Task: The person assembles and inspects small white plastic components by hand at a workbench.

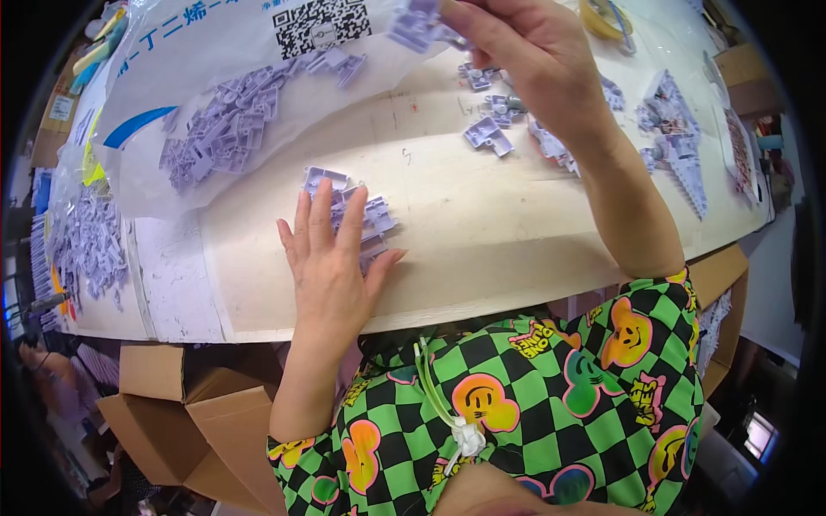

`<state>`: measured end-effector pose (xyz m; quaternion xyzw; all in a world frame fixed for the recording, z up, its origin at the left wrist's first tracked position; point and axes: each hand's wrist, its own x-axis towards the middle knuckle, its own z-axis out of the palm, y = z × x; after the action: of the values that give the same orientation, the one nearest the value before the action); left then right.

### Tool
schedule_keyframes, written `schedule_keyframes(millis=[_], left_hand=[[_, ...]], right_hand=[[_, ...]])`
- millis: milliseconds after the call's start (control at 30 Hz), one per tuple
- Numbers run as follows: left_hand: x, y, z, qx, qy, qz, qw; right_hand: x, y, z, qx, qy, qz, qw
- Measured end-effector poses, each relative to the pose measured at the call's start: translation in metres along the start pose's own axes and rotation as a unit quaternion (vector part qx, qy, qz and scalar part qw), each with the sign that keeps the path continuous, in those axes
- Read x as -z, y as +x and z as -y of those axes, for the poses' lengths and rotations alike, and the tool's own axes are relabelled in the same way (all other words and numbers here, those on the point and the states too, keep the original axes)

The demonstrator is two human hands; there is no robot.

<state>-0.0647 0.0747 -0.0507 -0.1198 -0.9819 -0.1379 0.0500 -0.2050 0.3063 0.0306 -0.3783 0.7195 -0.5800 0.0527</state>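
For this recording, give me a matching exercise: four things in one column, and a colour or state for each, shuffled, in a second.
Things
1. Shirt
2. Left hand
3. Plastic bag
4. Right hand

Colours and states
A. Fingers spread over a cluster of purple pieces on the table
B. See-through, with blue print
C. Pinching a single purple part
D. Green and black checks

Pairs: 1-D, 2-A, 3-B, 4-C

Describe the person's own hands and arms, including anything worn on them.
The left hand and right hand wear no visible gloves or rings. The forearms are bare below short sleeves in green-and-black check, with cartoon prints in yellow, orange and pink.
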Motion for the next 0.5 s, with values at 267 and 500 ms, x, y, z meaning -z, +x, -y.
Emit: schedule_keyframes(millis=[267,500], left_hand=[[-0.017,0.004,0.019,0.041,0.032,0.005,0.999],[-0.012,0.005,0.056,0.058,0.013,-0.055,0.997]], right_hand=[[-0.031,-0.055,-0.055,-0.033,-0.333,-0.068,0.940],[-0.035,-0.059,-0.065,0.022,-0.490,-0.076,0.868]])
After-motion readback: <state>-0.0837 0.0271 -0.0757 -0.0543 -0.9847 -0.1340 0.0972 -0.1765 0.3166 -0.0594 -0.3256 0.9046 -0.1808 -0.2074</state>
